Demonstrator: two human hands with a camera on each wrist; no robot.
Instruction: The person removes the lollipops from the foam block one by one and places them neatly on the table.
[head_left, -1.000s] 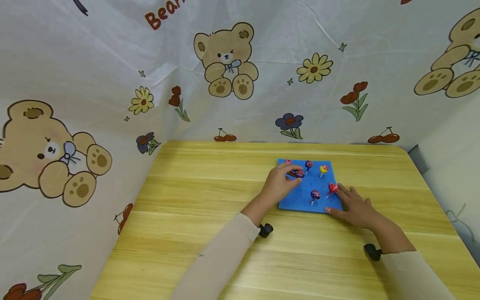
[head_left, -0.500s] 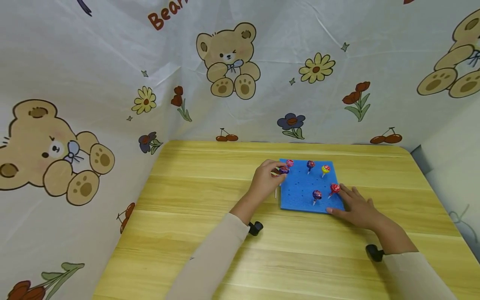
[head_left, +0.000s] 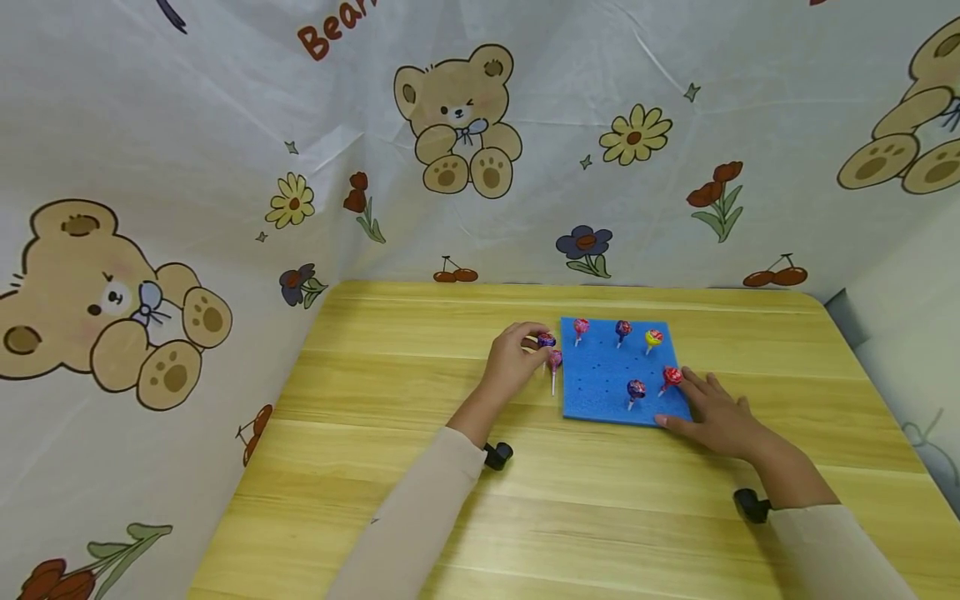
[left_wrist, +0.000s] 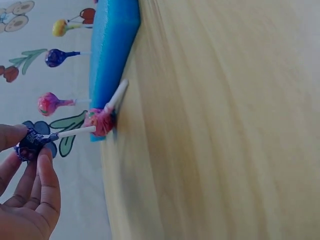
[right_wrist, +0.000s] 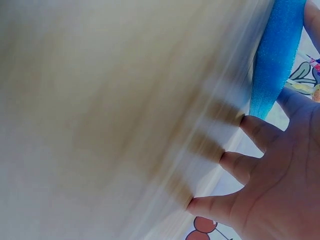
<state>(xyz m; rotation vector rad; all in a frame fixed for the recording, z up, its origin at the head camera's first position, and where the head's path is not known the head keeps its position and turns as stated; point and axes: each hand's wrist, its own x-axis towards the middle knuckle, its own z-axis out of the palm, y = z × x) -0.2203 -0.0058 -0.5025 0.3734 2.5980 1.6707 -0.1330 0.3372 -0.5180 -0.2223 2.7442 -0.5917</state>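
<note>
My left hand (head_left: 510, 360) pinches a dark purple lollipop (left_wrist: 31, 145) by its wrapped head, left of the blue foam board (head_left: 592, 404). Its white stick points down toward the table in the head view. A pink lollipop (head_left: 555, 358) lies on the table along the board's left edge, close to the held one. Standing in the board are a pink lollipop (head_left: 581, 327), a purple one (head_left: 623, 329), a yellow one (head_left: 653, 338), a red one (head_left: 672, 377) and another purple one (head_left: 636, 389). My right hand (head_left: 716, 417) rests at the board's right edge, fingers spread.
Small holes dot the board's surface between the lollipops. The wood-grain table (head_left: 420, 375) reaches back to a hanging cloth (head_left: 517, 242) printed with bears and flowers. Each wrist carries a small black camera, such as the left wrist camera (head_left: 498, 455).
My left hand has moved left with the purple lollipop, from above the board to beside its left edge, uncovering the pink lollipop on the table. My right hand stays at the board.
</note>
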